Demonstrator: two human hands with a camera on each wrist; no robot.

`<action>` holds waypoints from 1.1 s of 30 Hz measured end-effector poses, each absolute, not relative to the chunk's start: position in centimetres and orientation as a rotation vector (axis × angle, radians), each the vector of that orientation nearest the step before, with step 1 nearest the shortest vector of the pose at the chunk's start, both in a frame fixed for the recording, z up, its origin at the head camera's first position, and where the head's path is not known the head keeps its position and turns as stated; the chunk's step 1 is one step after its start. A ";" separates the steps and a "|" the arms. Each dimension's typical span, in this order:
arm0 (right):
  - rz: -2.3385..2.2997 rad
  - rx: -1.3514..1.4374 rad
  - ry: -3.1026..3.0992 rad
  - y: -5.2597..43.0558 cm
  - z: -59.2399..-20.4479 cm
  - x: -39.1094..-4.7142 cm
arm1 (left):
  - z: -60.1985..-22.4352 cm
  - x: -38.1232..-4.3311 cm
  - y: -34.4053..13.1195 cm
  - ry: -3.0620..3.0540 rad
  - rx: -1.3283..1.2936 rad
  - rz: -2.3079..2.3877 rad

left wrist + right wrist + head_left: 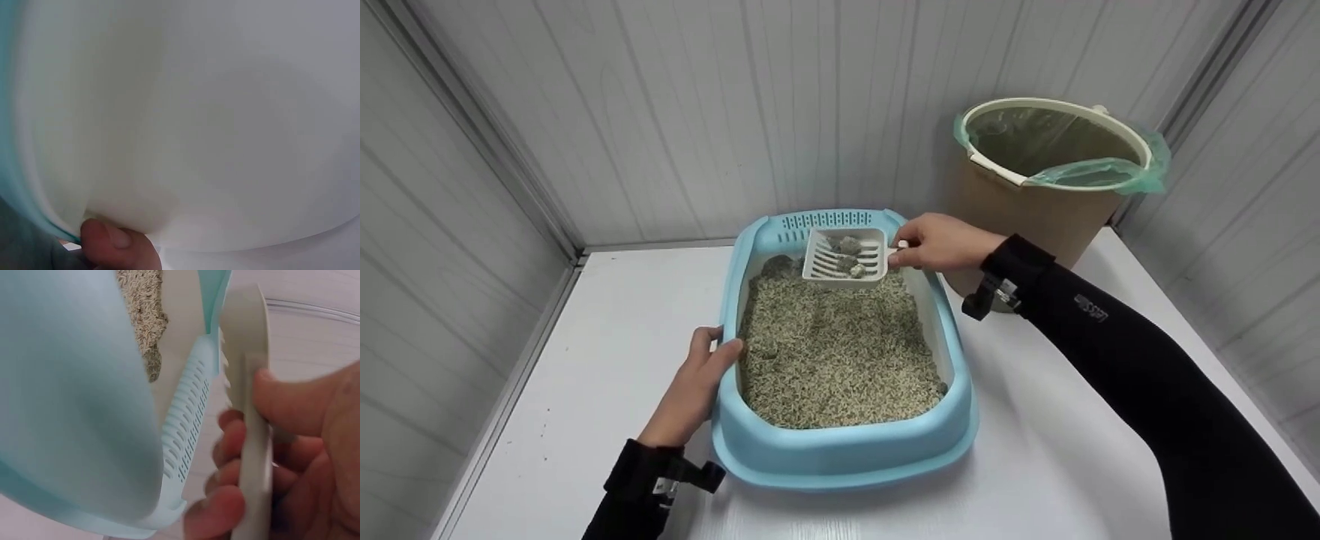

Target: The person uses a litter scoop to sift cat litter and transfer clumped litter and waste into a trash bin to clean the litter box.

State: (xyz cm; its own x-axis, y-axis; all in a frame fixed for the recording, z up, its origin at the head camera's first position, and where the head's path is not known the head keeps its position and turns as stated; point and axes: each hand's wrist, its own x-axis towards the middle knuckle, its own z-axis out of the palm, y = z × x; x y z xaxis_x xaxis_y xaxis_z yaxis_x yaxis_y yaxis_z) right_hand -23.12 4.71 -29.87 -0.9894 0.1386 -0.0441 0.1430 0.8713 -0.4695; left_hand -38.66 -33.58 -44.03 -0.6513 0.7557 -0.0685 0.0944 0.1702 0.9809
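Note:
A light-blue litter box point(840, 454) holds pale, grainy litter point(840, 360). Over its far end, a white slotted litter scoop point(881, 281) carries several grey clumps point(850, 246). My right hand point(941, 241) grips the scoop's handle; the right wrist view shows the fingers point(216, 509) curled round the handle point(256, 467). On the box's left rim lies my left hand point(697, 382), thumb over the inner edge and fingers outside. Up close in the left wrist view, a fingertip point(115, 242) presses by the rim; the other fingers are mostly hidden.
Behind my right arm stands a brown bin point(1035, 217) lined with a green plastic bag point(1159, 161). Box and bin rest on a white table point(637, 315). Grey panelled walls point(682, 120) enclose the back and sides. Darker clumps point(780, 265) lie at the litter's far left.

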 end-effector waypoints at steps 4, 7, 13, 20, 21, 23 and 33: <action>-0.745 0.205 3.026 4.7 -29.8 -23.1 | -44.1 -38.6 -33.7 1.896 0.793 1.516; -0.748 0.203 3.030 4.7 -29.6 -23.0 | -44.0 -38.6 -33.7 1.891 0.789 1.523; -0.740 0.190 3.023 4.7 -29.5 -23.0 | -44.0 -38.5 -33.7 1.894 0.791 1.522; -0.743 0.186 3.002 4.8 -29.3 -22.6 | -43.9 -38.4 -33.5 1.915 0.800 1.518; -0.740 0.180 3.001 4.8 -29.4 -22.6 | -43.9 -38.4 -33.5 1.912 0.798 1.521; -0.738 0.175 3.003 4.9 -29.3 -22.5 | -43.9 -38.4 -33.4 1.904 0.795 1.525; -0.740 0.274 2.997 5.4 -26.8 -21.8 | -43.9 -38.4 -33.6 1.881 0.791 1.537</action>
State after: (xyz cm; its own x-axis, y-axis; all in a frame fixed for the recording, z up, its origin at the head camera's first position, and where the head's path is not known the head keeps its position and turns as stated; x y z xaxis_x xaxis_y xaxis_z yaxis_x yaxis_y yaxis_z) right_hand -21.76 5.35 -26.77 -0.9834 0.1608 -0.0836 0.1813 0.8705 -0.4576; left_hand -38.41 -33.56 -43.92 -0.6570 0.7509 -0.0665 0.0847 0.1611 0.9833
